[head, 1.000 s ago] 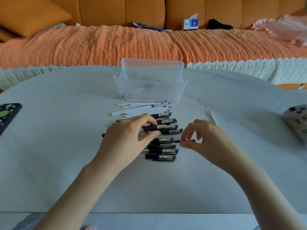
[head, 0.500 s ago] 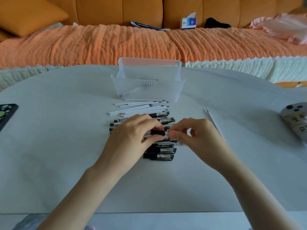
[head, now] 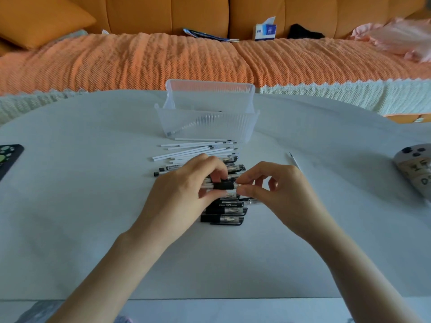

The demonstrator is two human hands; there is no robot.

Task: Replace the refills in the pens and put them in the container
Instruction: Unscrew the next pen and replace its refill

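Black-gripped clear plastic pen (head: 224, 185) sits mid-frame, my left hand (head: 182, 194) gripping its barrel, my right hand (head: 284, 190) pinching its tip, above the white desk (head: 81, 206).

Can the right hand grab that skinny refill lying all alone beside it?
Probably yes: the lone refill lies just beside the right hand, nothing between. But its fingers pinch the pen, so they'd let go first.
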